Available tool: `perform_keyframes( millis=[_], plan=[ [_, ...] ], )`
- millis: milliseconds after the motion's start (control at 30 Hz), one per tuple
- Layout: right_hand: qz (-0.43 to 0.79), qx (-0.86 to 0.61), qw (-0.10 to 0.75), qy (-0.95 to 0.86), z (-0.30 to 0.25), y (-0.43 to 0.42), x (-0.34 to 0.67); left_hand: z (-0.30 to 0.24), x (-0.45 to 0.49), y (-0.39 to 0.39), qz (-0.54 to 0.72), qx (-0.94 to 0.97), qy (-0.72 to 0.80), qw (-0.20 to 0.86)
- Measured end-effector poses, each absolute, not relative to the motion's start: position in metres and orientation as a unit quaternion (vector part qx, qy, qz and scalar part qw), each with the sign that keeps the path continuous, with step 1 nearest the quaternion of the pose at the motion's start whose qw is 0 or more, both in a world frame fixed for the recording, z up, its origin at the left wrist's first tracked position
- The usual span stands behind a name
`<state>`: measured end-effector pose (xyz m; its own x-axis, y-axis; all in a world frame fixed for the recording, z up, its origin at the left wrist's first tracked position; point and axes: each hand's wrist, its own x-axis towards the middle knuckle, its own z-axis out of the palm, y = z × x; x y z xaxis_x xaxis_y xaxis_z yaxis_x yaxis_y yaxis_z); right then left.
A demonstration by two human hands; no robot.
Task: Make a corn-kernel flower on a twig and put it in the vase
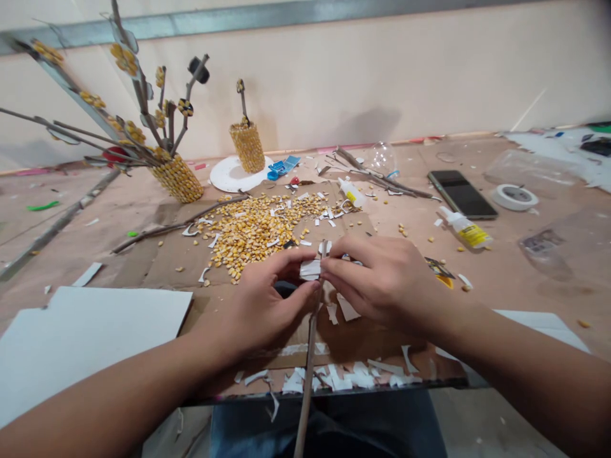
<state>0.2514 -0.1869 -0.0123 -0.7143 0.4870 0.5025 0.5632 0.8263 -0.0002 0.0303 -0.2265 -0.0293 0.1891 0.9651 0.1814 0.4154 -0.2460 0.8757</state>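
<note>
Left grip (pixel 281 286): thumb and forefinger together, clamped on the white piece (pixel 310 270).
Right grip (pixel 389 273): fingers drawn together on the stick (pixel 308 375), right beside the white piece; the thumb is hidden.
Stick: slants from between the fingers down across the near edge of the surface (pixel 499 286) to the person's lap; its lower length is bare.
White piece: against the stick, in front of the kernel heap (pixel 252 229); whether it is fixed there or merely pressed, I cannot tell.
Done, by the look of it: the large holder (pixel 176 180) is clad in kernels and carries branches (pixel 143 95) with kernel flowers (pixel 125 59); the small holder (pixel 247 146), likewise clad, leans by the white ring (pixel 219 177) with one stalk (pixel 244 105) in it.
Left, by the look of it: the held stick shows no kernels on its visible part, so it seems at an early stage; plenty of kernels lie loose, and the spare branches (pixel 353 160) and the long twig (pixel 200 213) are bare.
Squeeze bottles: one (pixel 352 192) beside the heap, the other (pixel 468 229) in front of the phone (pixel 462 193).
Scraps (pixel 353 375): white cuttings strewn along the near edge, which suggests much cutting is done.
White board (pixel 114 318): flat, partly behind the left forearm.
Tape roll (pixel 514 197): flat, just right of the phone.
</note>
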Motion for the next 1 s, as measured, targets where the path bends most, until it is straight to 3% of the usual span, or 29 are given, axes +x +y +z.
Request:
perform_keyframes(
  millis=[400,567,1000],
  plan=[
    [-0.106,-0.271,0.233,-0.928,-0.013,-0.191,0.249,-0.023,0.035,-0.224,0.396,0.670,0.505,0.374],
    [-0.107,-0.278,0.209,-0.931,-0.016,-0.192,0.248,-0.021,0.038,-0.219,0.384,0.627,0.523,0.431],
    [-0.104,-0.236,0.250,-0.933,-0.018,-0.191,0.244,-0.016,0.040,-0.218,0.305,0.631,0.558,0.444]
  ],
)
